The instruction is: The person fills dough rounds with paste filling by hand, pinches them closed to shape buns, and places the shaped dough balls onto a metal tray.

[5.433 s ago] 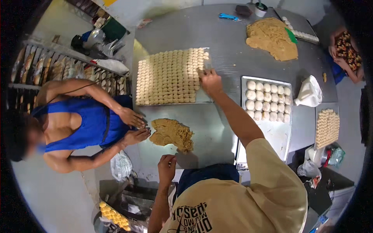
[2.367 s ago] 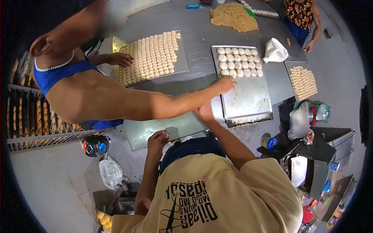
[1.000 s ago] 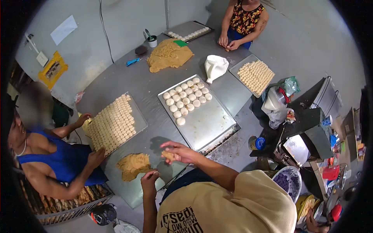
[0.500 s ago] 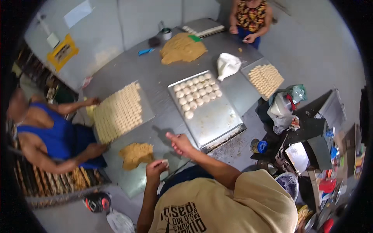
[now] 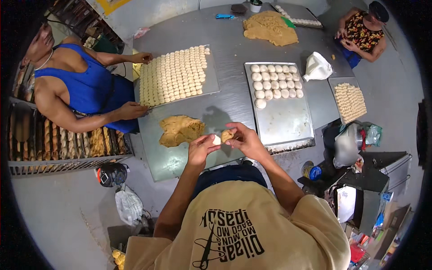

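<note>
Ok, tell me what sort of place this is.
Likely a small bakery workroom: trays of dough balls on a steel table, a dough mound, and racks of baked goods.

Counts on and around the steel table

Three trays are seen: one [image 5: 211, 78] packed with small dough pieces, one [image 5: 285, 121] holding twenty-one dough balls [image 5: 273, 83], one [image 5: 350, 101] of pieces at the right. Two dough mounds [image 5: 181, 130] [image 5: 270, 28] are counted, and one white bag [image 5: 317, 67]. Three people are present; two hands [image 5: 201, 148] [image 5: 243, 139] are closed on one dough piece [image 5: 225, 135].
</note>
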Motion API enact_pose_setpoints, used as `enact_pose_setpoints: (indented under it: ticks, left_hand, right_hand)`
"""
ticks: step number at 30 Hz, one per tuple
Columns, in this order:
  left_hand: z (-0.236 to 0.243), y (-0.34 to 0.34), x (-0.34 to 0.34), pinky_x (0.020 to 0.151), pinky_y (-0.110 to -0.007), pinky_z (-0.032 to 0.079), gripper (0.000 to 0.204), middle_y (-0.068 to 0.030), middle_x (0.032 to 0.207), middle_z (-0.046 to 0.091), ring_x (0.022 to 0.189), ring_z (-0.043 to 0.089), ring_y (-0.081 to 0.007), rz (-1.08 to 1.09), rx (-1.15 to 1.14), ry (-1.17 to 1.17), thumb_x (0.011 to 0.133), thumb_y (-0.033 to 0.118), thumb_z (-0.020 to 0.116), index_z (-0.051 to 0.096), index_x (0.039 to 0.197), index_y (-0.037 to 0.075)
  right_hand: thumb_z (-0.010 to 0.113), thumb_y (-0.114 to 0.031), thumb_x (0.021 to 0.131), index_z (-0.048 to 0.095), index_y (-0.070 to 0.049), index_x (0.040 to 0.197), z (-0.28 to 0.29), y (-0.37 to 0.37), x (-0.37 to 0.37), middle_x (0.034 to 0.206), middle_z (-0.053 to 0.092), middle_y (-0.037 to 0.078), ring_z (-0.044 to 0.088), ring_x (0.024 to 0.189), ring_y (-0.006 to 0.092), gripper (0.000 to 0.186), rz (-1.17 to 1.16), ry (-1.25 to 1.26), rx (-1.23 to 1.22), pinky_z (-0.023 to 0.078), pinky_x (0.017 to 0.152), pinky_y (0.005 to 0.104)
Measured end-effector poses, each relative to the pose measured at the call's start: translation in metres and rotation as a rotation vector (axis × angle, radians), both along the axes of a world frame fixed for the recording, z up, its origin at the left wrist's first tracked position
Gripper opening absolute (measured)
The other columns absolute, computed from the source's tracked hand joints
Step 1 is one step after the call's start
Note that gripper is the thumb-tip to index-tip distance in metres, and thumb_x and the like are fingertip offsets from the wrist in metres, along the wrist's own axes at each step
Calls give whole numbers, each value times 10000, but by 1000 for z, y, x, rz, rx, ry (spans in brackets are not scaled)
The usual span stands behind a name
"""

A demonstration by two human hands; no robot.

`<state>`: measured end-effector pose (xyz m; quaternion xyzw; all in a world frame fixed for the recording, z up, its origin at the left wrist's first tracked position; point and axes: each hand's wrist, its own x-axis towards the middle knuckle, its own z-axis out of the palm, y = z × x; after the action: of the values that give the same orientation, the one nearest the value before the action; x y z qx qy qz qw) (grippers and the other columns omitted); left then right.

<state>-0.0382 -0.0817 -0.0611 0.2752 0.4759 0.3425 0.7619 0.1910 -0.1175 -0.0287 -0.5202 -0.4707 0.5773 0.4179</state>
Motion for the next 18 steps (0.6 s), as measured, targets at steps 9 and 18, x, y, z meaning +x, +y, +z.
enact_pose_setpoints:
  ticks: [9, 18]
  left_hand:
    - [28, 0, 12, 1004, -390, 629, 304, -142, 1207, 764, 1088, 753, -220, -72, 93, -41, 1130, 191, 645, 723, 1278, -64]
    - [15, -20, -40, 1024, -406, 626, 356, -150, 1206, 753, 1118, 757, -260, 22, -54, 32, 1087, 183, 713, 685, 1322, -84]
  right_hand:
    - [772, 51, 882, 757, -4, 1204, 29, -1, -25, 1083, 719, 179, 737, 1005, 424, 327, -33, -505, 443, 613, 854, 445]
    - [909, -100, 877, 785, -60, 1308, -41, 17, -57, 1045, 798, 140, 736, 854, 159, 451, 64, -174, 77, 593, 763, 333]
